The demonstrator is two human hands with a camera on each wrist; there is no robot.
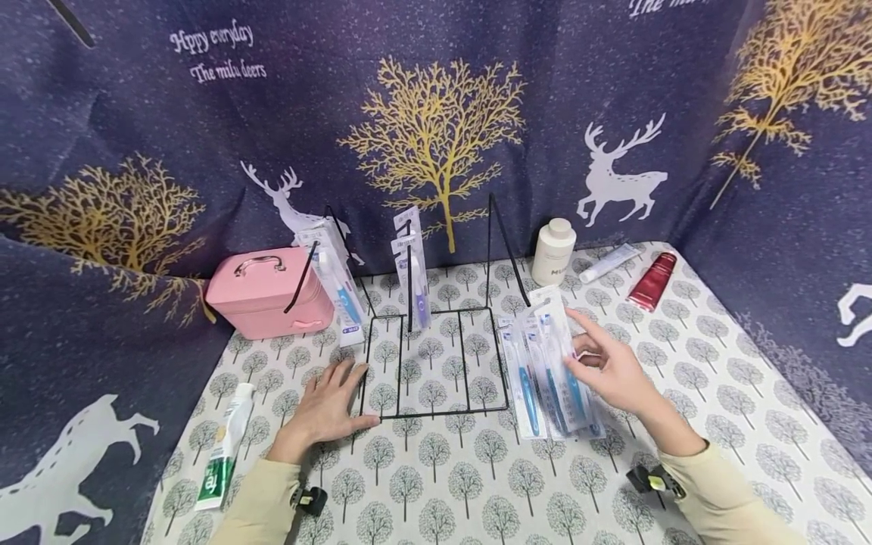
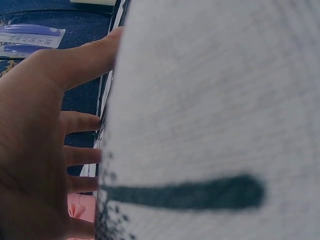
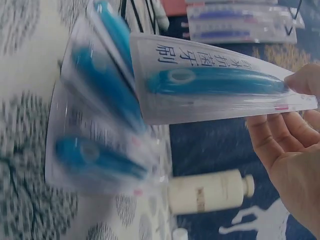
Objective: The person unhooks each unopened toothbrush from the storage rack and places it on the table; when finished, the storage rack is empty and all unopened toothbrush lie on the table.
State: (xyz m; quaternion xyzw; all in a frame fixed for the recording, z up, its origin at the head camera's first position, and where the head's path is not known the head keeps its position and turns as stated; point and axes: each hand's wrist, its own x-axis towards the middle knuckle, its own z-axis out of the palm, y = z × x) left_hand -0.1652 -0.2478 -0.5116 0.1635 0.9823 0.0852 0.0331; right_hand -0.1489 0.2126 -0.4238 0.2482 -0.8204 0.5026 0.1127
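My right hand pinches a blister-packed toothbrush with a blue handle near one end of its pack, thumb on one side and fingers on the other. The pack's hanger end is beside the tip of the right hook of a black wire rack. Several more blue packed toothbrushes lie fanned on the table below it. With fingers spread, my left hand rests at the rack's left front corner. Packed toothbrushes hang on the rack's left hook and purple ones on the middle hook.
A pink case stands behind the rack's left side. A green and white toothpaste tube lies at front left. At back right are a cream bottle, a white tube and a red tube. Printed cloth hangs behind the table.
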